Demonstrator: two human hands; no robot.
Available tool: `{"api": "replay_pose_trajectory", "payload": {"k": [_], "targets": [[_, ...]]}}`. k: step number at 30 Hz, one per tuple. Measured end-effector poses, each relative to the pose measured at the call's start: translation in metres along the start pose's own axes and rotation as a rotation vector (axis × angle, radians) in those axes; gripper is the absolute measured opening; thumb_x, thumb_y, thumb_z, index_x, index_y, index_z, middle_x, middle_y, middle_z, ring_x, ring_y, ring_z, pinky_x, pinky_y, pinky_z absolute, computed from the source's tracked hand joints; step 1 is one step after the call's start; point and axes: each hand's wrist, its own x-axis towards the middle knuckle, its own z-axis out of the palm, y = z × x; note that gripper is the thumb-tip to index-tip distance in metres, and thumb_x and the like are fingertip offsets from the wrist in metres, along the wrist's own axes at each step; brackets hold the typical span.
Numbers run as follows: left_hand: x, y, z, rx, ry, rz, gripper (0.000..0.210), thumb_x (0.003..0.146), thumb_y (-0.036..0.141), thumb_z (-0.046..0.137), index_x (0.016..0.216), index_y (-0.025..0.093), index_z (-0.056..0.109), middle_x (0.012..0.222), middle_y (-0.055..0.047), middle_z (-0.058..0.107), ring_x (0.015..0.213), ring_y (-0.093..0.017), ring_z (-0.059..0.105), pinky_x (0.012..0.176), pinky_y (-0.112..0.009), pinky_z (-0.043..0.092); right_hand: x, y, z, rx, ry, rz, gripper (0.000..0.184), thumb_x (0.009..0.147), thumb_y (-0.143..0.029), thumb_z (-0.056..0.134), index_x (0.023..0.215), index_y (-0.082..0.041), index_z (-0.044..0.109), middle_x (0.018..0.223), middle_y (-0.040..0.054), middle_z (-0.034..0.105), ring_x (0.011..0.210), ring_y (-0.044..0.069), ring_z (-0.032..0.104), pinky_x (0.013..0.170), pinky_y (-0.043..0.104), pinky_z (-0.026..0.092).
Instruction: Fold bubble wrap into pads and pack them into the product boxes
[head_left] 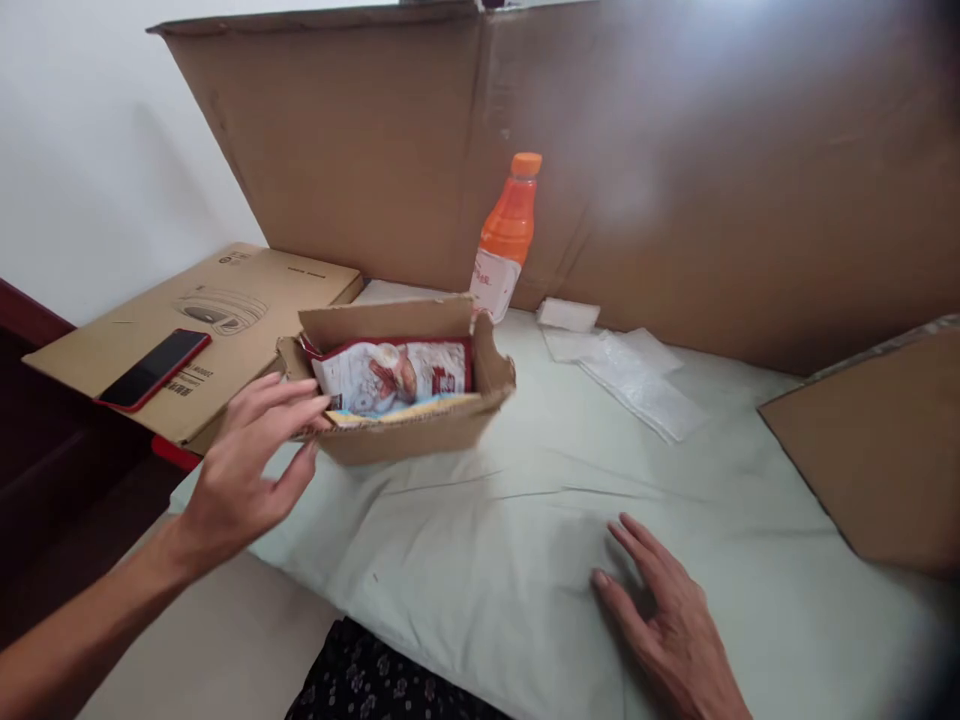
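Note:
Just at the left end of a small open cardboard box (pixel 420 445) is my left hand (pixel 259 450), its fingers stretched out and apart; whether the fingertips touch the box wall I cannot tell. Inside the box stands a printed food pouch (pixel 397 375) with a red edge, and a yellow and blue packet edge (pixel 405 412) shows in front of it. My right hand (pixel 664 610) hovers low over or rests on the pale green cloth (pixel 525 560), fingers apart, holding nothing. Behind the box an orange drink bottle (pixel 510 235) with a white label stands, looking tilted in this view.
Folded clear plastic wrappers (pixel 637 375) lie right of the bottle. A flat cardboard carton (pixel 247 300) at the left carries a phone (pixel 157 368) with a red edge. Tall cardboard panels (pixel 360 150) wall off the back, and another cardboard flap (pixel 885 450) juts in at right.

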Motion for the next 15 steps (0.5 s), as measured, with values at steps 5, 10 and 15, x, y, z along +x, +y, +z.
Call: {"api": "replay_pose_trajectory", "payload": {"k": [5, 10, 15], "targets": [[-0.060, 0.002, 0.003, -0.292, 0.212, -0.272, 0.090, 0.076, 0.026, 0.079, 0.156, 0.036, 0.039, 0.157, -0.006, 0.047, 0.148, -0.035, 0.043, 0.127, -0.058, 0.032, 0.034, -0.044, 0.009, 0.301, -0.117, -0.100, 0.061, 0.098, -0.036, 0.058, 0.156, -0.028, 0.040, 0.157, 0.0116, 0.050, 0.143, 0.029, 0.052, 0.113, 0.048, 0.051], [-0.082, -0.028, 0.051, -0.519, -0.239, -0.724, 0.071, 0.076, 0.054, 0.078, 0.137, 0.025, 0.057, 0.131, -0.013, 0.069, 0.129, -0.041, 0.062, 0.110, -0.064, 0.049, 0.046, -0.080, 0.020, 0.569, -0.333, -0.116, 0.076, 0.091, -0.034, 0.064, 0.159, -0.020, 0.033, 0.160, 0.0181, 0.045, 0.146, 0.032, 0.047, 0.117, 0.052, 0.046], [-0.061, -0.014, 0.116, -0.545, -0.272, -0.820, 0.062, 0.062, 0.058, 0.083, 0.112, 0.026, 0.064, 0.111, -0.011, 0.073, 0.117, -0.044, 0.065, 0.107, -0.071, 0.046, 0.062, -0.070, 0.012, 0.750, -0.302, 0.028, 0.073, 0.091, -0.043, 0.062, 0.155, -0.017, 0.039, 0.156, 0.0198, 0.049, 0.138, 0.033, 0.054, 0.113, 0.053, 0.047]]}}
